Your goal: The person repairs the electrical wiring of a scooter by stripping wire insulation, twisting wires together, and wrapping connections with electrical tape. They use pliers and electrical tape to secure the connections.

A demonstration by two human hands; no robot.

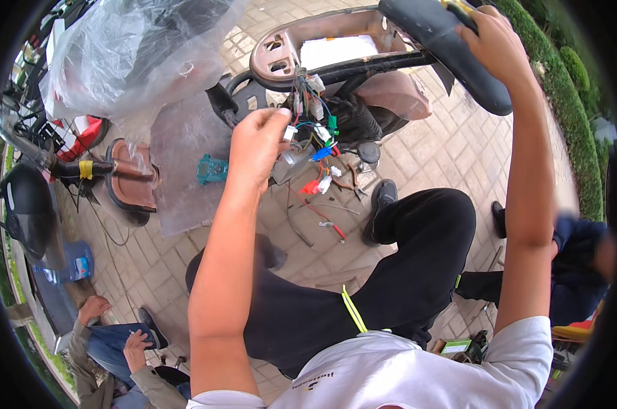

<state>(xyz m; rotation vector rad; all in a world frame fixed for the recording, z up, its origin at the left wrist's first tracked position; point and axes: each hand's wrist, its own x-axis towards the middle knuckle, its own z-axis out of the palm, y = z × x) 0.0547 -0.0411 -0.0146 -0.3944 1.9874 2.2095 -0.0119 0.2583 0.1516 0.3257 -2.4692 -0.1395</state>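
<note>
The fingers of my left hand (254, 144) are pinched together at the wiring, against a small white wire connector (290, 133). Around it hangs a loose wiring harness (315, 109) of many coloured wires, with a green connector (333, 125), a blue connector (320, 154) and a red connector (310, 187). The wires come from under the stripped frame of an electric scooter (274, 54). My right hand (496, 42) is at the black scooter seat (445, 48), its fingers curled over a yellow-and-black thing (458, 12) whose kind I cannot make out.
Clear plastic sheeting (138, 58) covers the scooter's front at left. A teal device (212, 169) lies on the footboard. Pliers (355, 183) and loose wire pieces (332, 228) lie on the paving. Seated people (110, 341) are at lower left and right; a hedge (561, 88) runs along the right.
</note>
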